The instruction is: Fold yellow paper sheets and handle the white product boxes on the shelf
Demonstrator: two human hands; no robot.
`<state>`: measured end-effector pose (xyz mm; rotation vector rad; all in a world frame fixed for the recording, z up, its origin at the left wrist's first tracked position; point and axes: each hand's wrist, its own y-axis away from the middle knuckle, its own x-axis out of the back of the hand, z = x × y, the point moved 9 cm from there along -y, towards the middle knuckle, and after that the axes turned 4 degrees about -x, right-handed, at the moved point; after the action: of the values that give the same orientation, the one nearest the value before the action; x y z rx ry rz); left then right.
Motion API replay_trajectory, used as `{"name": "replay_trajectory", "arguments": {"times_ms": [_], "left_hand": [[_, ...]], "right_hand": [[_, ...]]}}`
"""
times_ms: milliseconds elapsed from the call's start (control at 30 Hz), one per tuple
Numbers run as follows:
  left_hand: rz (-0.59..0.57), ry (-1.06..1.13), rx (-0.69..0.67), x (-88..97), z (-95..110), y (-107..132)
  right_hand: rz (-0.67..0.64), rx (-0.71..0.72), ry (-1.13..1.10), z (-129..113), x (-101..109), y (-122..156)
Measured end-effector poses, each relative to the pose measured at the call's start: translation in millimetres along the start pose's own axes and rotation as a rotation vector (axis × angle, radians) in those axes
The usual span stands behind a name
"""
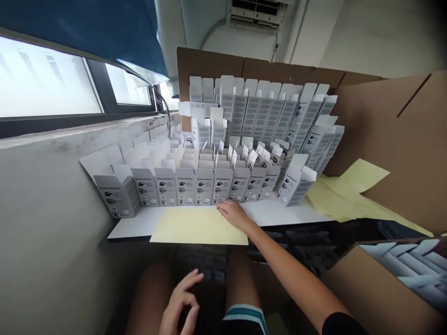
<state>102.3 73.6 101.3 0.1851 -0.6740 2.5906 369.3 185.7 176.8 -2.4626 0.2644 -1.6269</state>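
Observation:
My right hand [233, 214] reaches forward and rests flat on the far edge of a pale yellow paper sheet [195, 228] that lies on a white board [139, 223]. Its fingers are stretched out, close to the front row of open white cartons [195, 186]. My left hand [181, 304] hovers low over my lap, fingers loosely spread and holding nothing. Behind the front row stand several more rows of white cartons [265, 111] with their top flaps up.
A grey wall [45, 223] with a window runs along the left. Tall brown cardboard sheets [394, 139] stand behind and to the right. More yellow sheets [349, 190] lie at the right. A brown box [380, 288] with flat white cartons sits at lower right.

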Motion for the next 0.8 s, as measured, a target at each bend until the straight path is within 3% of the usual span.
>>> {"name": "replay_trajectory", "arguments": {"times_ms": [67,167,267,367,500,633,700,800], "left_hand": [[-0.182,-0.179,-0.172,-9.5,27,-35],[-0.258,-0.395,-0.283,-17.2,39,-89],[-0.286,-0.532,-0.274,-27.5,23,-127],[-0.280,-0.608,-0.240,-33.9,2,-143],[-0.261,-0.604,-0.224,-32.0,-9,-144],[-0.217,-0.478,-0.299,-27.4,14,-126],[-0.176,-0.320,-0.272,-28.3,25,-110],[-0.208,-0.033,-0.146,-48.7,28,-76]], "right_hand": [[0.093,0.001,0.016,3,1,2],[0.226,0.025,0.008,1,10,9],[0.363,0.053,-0.038,-2,26,20],[0.531,0.023,-0.106,11,48,39],[0.821,-0.167,-0.196,71,86,86],[1.141,-0.488,-0.256,159,131,150],[1.225,-0.622,-0.275,197,146,170],[1.213,-0.733,-0.304,238,154,171]]}}
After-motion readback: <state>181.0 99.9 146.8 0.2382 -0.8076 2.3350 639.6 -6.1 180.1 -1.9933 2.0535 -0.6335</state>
